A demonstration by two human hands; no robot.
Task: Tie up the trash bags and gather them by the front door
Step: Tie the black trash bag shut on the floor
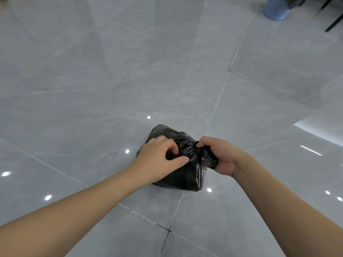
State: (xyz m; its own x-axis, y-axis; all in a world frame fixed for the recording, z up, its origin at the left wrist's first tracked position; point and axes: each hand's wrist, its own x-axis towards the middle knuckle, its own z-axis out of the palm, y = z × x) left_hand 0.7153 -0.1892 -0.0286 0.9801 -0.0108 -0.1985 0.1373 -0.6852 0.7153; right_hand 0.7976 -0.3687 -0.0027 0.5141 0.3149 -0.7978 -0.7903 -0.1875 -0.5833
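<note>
A small black trash bag (182, 178) sits on the grey tiled floor, low in the middle of the head view. Its top is gathered into a twisted neck between my two hands. My left hand (159, 160) rests on the bag's left side, thumb and fingers pinching the gathered plastic. My right hand (216, 154) grips a bunched end of the bag's top on the right. Part of the bag's upper side is hidden under both hands.
Glossy grey floor tiles (130, 80) spread in every direction, with ceiling-light reflections. A pale blue ribbed bin (276, 8) stands at the far top right, beside dark thin furniture legs (334, 23). A bright patch of light (319, 132) lies at the right edge.
</note>
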